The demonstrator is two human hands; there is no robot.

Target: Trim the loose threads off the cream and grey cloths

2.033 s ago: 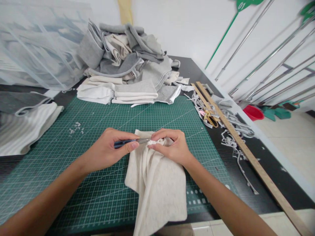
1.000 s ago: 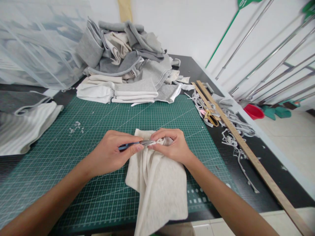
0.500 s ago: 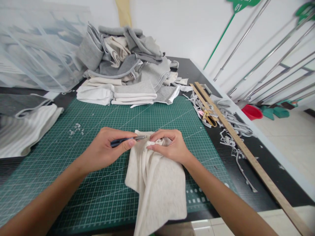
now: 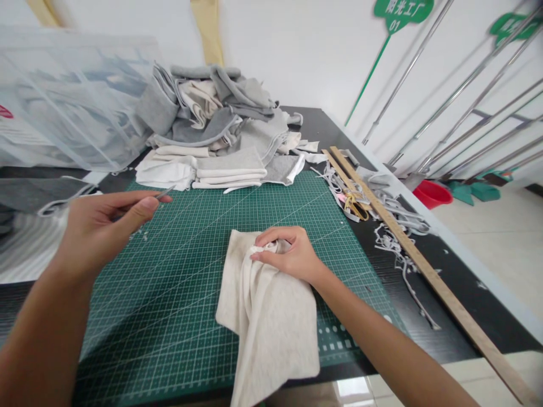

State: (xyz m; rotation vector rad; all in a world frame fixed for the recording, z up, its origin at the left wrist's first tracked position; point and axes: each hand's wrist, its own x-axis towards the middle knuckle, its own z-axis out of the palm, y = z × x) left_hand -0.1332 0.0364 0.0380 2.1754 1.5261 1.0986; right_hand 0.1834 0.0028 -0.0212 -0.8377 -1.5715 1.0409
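Head cam: L hand (image 4: 99,226) lifted off to the left over the cutting mat (image 4: 186,271), fingers pinched shut on a small metal tool (image 4: 163,193), only the tip showing past the thumb, so can't tell if tweezers or snips. R hand (image 4: 288,254) closed on the bunched top edge of the cream fabric piece (image 4: 267,316), which lies mid-mat w/ its lower end hanging over the near table edge. Step, as judged: thread/seam picking at that pinched edge, now in a pause w/ tool drawn away, prob. shedding a bit near the lint scraps (image 4: 142,234). Next move would call for bringing the tip back to the pinched spot, R hand keeping the edge taut. Vs 0.5 s ago: tool tip was at the fabric edge beside R fingers; now well apart. R hand and fabric unchanged. Fabric stack (image 4: 220,141) and wooden ruler (image 4: 407,249) as before.
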